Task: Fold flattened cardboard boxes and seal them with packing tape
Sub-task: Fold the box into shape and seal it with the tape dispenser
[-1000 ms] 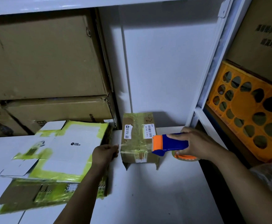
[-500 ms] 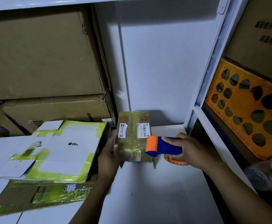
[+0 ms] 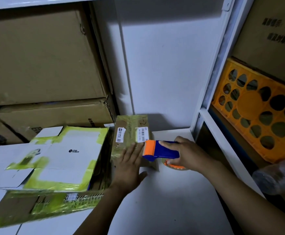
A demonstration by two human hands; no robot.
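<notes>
A small brown cardboard box (image 3: 131,131) with white labels and yellowish tape stands on the white table (image 3: 163,200) against the back wall. My left hand (image 3: 129,164) lies flat with straight fingers on the box's near side. My right hand (image 3: 185,152) grips a blue and orange tape dispenser (image 3: 158,149), whose orange head touches the box's right edge. To the left lies a stack of flattened boxes (image 3: 58,165), white and yellow-green on top, brown beneath.
Large brown cartons (image 3: 41,65) fill the shelf behind the stack. A white shelf post (image 3: 211,82) rises at the right, with an orange plastic crate (image 3: 260,109) beyond it. A clear plastic bag (image 3: 277,177) sits at the right edge.
My left hand moved from the box's left edge onto its near face and flattened there. The dispenser in my right hand shifted left against the box.
</notes>
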